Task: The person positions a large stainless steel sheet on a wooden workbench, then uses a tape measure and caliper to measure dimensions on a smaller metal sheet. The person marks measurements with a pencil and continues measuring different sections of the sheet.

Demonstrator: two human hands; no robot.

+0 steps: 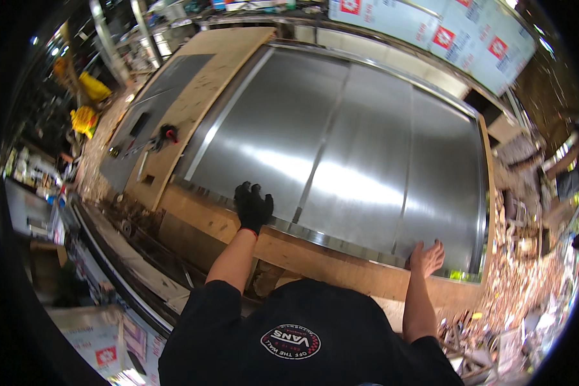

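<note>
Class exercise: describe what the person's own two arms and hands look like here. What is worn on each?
The left hand wears a black work glove with a thin red cuff edge. The right hand is bare, with no glove. Both forearms are uncovered, coming out of the short sleeves of a black T-shirt with a round printed badge.

Both hands flat on steel sheet [341,148] — left hand [253,207] gloved, right hand [426,258] bare.

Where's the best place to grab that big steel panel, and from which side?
Probably the near long edge, from the person's side. The steel panel lies flat on a wooden bench, and that edge faces the person, with the gloved left hand and bare right hand already on it, spread wide apart. The far edge looks out of reach.
</note>
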